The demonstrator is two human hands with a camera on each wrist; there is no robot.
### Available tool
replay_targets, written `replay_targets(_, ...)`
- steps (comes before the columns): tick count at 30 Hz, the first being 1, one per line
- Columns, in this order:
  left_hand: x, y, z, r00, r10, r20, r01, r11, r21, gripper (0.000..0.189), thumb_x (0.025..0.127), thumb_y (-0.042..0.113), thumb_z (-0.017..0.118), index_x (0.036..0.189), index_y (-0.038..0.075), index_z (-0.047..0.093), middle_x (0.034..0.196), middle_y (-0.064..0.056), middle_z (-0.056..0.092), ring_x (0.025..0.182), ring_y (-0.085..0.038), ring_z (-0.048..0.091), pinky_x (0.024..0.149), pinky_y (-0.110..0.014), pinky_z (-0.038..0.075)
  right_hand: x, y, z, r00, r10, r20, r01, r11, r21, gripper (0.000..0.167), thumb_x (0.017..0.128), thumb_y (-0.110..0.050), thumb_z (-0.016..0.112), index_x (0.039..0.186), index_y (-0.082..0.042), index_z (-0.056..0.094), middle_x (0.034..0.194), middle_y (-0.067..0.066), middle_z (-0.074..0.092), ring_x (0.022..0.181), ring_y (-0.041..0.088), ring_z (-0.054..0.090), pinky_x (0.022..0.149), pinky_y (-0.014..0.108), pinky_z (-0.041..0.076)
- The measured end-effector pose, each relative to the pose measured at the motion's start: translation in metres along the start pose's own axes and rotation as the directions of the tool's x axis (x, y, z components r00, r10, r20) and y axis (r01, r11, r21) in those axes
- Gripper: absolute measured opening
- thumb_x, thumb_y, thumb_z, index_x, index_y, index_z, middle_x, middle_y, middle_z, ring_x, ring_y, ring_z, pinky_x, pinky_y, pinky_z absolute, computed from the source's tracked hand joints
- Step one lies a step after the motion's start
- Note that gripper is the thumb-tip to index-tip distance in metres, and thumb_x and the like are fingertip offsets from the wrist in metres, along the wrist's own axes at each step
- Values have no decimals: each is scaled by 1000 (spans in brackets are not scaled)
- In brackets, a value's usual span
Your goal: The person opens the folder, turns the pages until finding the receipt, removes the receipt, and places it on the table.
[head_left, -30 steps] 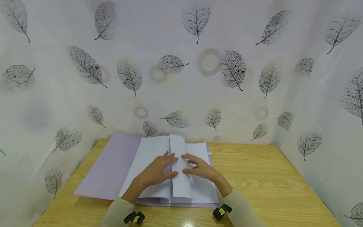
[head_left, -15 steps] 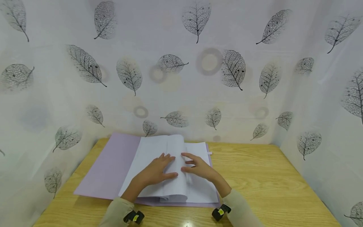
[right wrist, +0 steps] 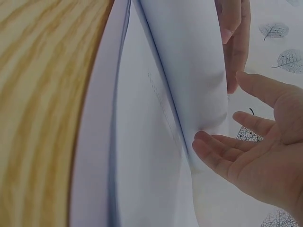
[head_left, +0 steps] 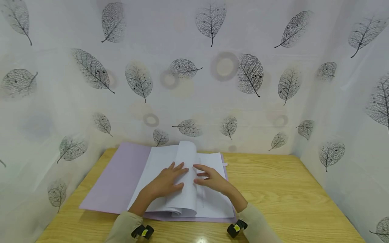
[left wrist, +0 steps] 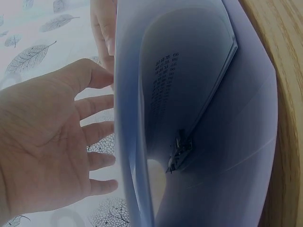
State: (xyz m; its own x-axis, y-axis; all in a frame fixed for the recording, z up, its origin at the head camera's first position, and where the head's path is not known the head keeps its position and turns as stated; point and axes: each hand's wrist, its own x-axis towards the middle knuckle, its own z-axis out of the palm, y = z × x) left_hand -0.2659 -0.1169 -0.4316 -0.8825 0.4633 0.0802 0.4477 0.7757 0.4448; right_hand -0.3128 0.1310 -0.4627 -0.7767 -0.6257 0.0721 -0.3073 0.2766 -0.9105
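Observation:
A lilac folder (head_left: 117,182) lies opened flat with a stack of white paper sheets (head_left: 215,199) inside. One sheet (head_left: 188,199) is curled over toward the left, bowed up in the middle. My left hand (head_left: 165,182) rests on the turned sheets with its fingers spread. Facing it from the other side, my right hand (head_left: 214,179) has its fingertips right at the curled sheet's bulging side, thumb and fingers apart. In the left wrist view, printed lines (left wrist: 165,85) show on a page under the curl, and a dark metal clasp (left wrist: 180,149) sits in the folder's fold.
The folder lies on a wood-grain table (head_left: 273,189), close to its back edge. A pale curtain (head_left: 194,101) with dark leaf prints hangs behind and on both sides. A small white tab (head_left: 225,164) sticks out from the folder's right edge.
The curled sheet's free edge has swung left beneath my left hand. My left hand has shifted slightly left and spread its fingers; my right hand has barely moved.

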Motion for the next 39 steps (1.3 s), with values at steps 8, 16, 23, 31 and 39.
replay_targets(8,0,0,-1,998,-61,19,61,998,-3,64,97,43,66,149,9,51,162,-18,39,154,-48,21,123,-70,18,0,-2,0,1000,-19,10,19,1000,-25,62,101,-18,64,155,0,38,161,23,38,137,46,51,112,55,48)
replay_targets(16,1,-3,-5,994,-95,48,95,995,0,73,95,49,67,151,6,47,162,-24,36,153,-50,21,123,-69,20,-1,-4,-3,1000,-4,-3,4,1000,-28,62,101,-19,65,154,0,40,158,24,41,135,47,53,111,56,49)
replay_targets(23,0,-7,-5,996,-71,46,72,997,-15,74,92,42,74,151,6,47,162,-23,36,152,-53,22,121,-71,23,-3,-6,-11,1000,2,-15,-3,999,-39,62,102,-22,63,155,0,38,158,28,39,136,48,51,111,53,49)
replay_targets(31,-1,-13,-5,998,-26,65,26,1000,3,55,95,23,68,147,12,55,163,-18,36,150,-55,23,118,-75,24,-8,-7,-31,996,19,-93,-21,1000,-19,62,102,-20,64,156,-4,38,155,31,41,136,46,52,111,51,50)
replay_targets(39,-2,-18,-7,997,-55,62,58,998,-37,52,91,31,76,131,3,62,159,-24,40,151,-51,24,121,-69,25,-16,-6,-58,983,43,-176,-42,999,9,64,102,-23,63,158,-6,35,155,26,44,139,43,50,115,53,46)
